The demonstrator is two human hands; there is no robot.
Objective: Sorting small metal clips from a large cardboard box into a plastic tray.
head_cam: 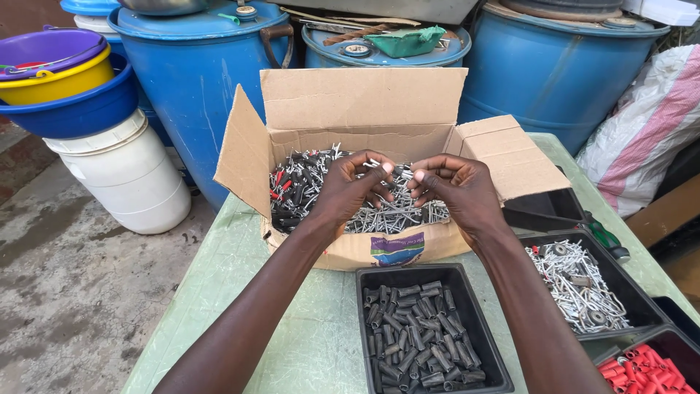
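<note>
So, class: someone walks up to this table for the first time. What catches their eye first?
Both hands, left hand and right hand, meet over the open cardboard box heaped with small metal parts. In front of it sits a black tray of dark sleeves; big blue drums crowd behind.

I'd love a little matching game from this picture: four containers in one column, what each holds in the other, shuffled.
Containers:
1. cardboard box
2. near black tray
3. right black tray
4. corner tray

Contents:
A. red sleeves
B. black sleeves
C. silver metal pieces alone
D. mixed pile of metal pieces with black and red bits

Pairs: 1-D, 2-B, 3-C, 4-A
</note>
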